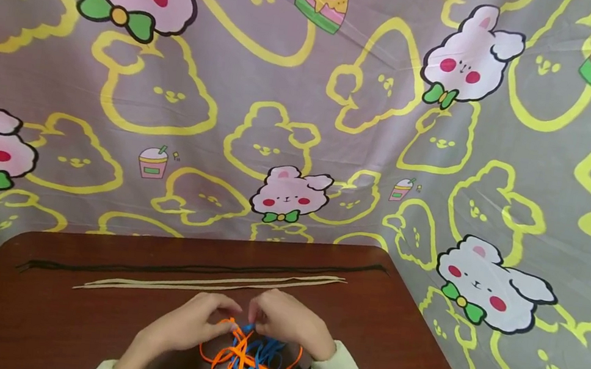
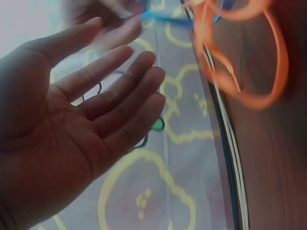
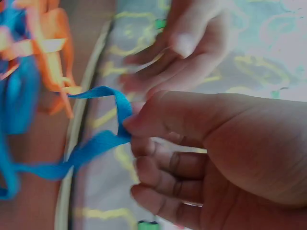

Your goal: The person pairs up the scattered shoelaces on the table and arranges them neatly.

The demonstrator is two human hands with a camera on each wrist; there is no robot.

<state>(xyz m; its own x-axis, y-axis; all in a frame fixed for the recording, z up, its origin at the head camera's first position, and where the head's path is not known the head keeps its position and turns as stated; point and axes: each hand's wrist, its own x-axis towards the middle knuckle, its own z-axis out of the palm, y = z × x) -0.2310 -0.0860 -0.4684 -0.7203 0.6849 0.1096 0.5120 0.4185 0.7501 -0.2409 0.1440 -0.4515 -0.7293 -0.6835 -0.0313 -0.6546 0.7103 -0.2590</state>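
Note:
A tangle of flat laces, one orange [image 3: 50,52] and one blue [image 3: 96,146], lies on the table between both hands. My right hand [image 1: 292,322] pinches a bend of the blue lace between thumb and forefinger, drawing that loop out from the pile. Beside it, at the left of the tangle, is my left hand [image 1: 187,322]. In the left wrist view its palm faces the camera, fingers extended and slightly bent, with nothing between them. Orange loops hang over and across the blue strands.
Behind the hands, a doubled beige lace [image 1: 206,284] and a doubled black lace [image 1: 202,268] stretch nearly straight across the brown table [image 1: 36,313]. A patterned cloth [image 1: 344,147] with rabbit faces hangs at the table's back and right side.

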